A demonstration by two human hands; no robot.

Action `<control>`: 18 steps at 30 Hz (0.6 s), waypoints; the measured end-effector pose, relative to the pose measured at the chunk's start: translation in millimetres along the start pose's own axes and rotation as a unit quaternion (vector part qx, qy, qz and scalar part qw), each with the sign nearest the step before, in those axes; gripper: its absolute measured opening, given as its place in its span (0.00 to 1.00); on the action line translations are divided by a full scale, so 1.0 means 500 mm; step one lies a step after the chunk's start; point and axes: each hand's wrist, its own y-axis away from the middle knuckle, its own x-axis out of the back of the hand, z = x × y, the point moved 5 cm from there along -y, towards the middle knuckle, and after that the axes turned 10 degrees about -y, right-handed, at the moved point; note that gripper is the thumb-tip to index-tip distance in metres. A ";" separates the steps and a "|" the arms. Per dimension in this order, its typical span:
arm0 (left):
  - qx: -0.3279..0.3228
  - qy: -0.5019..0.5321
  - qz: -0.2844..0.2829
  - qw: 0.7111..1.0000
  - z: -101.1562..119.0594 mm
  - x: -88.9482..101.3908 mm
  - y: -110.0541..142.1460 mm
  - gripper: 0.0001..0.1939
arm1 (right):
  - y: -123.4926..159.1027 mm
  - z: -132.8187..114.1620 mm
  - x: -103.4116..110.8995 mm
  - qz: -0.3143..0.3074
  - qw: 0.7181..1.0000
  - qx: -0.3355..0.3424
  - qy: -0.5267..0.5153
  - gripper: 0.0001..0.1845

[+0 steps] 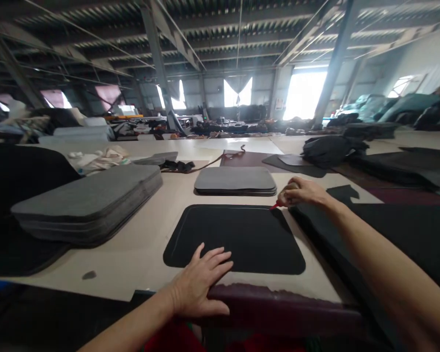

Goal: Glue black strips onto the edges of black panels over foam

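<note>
A black rounded-rectangle pad (pixel 238 234) lies flat on the pale worktable (pixel 146 234) in front of me. My left hand (pixel 201 283) rests open on the pad's near edge, fingers spread and flat. My right hand (pixel 302 192) is closed around a small bottle (pixel 288 193) with a red tip, and that tip touches the pad's far right corner.
A thin stack of grey pads (pixel 235 181) sits just beyond the black pad. A taller grey stack (pixel 91 200) stands at the left. Black sheet material (pixel 407 230) covers the table at the right. Heaps of dark fabric and other tables fill the hall behind.
</note>
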 end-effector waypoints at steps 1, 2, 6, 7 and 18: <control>0.001 0.002 -0.001 1.000 0.001 0.001 0.001 0.47 | 0.009 0.014 0.010 0.009 1.000 -0.005 -0.004 0.17; 0.002 0.005 -0.003 1.000 0.002 0.002 0.001 0.47 | 0.018 0.025 0.017 0.018 1.000 -0.012 -0.008 0.17; 0.026 0.045 0.000 0.999 -0.012 0.014 -0.006 0.38 | 0.049 0.048 0.028 0.043 0.998 -0.041 -0.011 0.18; 0.036 0.059 0.014 0.997 -0.024 0.023 -0.012 0.33 | 0.054 0.049 0.026 0.046 0.998 -0.044 -0.009 0.18; 0.199 -0.084 -0.076 0.973 -0.232 0.082 -0.105 0.46 | 0.069 0.042 0.019 0.060 0.997 -0.041 0.010 0.18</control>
